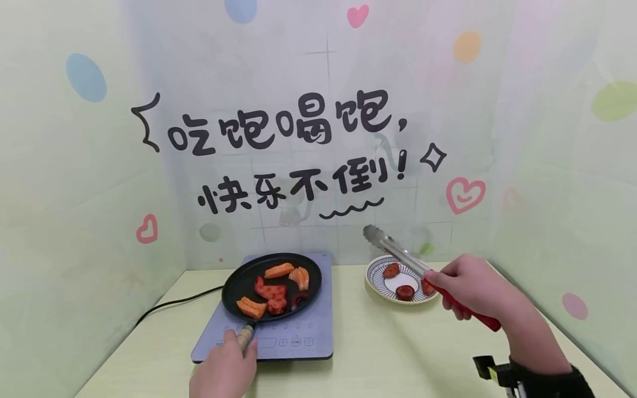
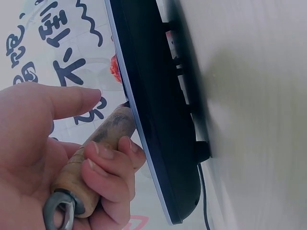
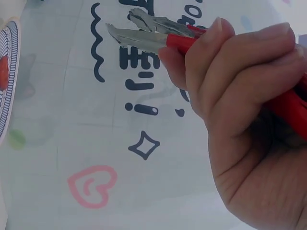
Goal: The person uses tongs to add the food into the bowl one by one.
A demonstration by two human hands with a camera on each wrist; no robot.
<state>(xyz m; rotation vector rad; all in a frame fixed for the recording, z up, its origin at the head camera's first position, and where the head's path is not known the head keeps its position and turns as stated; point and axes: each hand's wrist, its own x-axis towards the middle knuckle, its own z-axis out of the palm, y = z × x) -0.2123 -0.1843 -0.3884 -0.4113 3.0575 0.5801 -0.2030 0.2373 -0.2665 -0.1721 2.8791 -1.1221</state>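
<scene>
My left hand (image 1: 224,367) grips the wooden handle (image 2: 112,129) of a black frying pan (image 1: 239,284), fingers curled round it and thumb lying along one side. Orange salmon-like pieces (image 1: 278,270) and red meat-like pieces (image 1: 271,288) lie in the pan. In my right hand (image 1: 478,284) are metal tongs (image 1: 398,249) with red handles (image 3: 288,112). Their scalloped tips stand slightly apart with nothing between them, raised over the back rim of a patterned plate (image 1: 376,284) in the head view. Several reddish food pieces (image 1: 405,293) lie on that plate, one partly hidden behind the tongs.
The pan sits on a flat induction cooker (image 1: 318,331), whose black cord (image 1: 179,300) runs off to the left across the pale table (image 1: 378,354). Printed cloth walls (image 1: 547,166) close in the back and both sides. The plate stands near the back wall, right of the cooker.
</scene>
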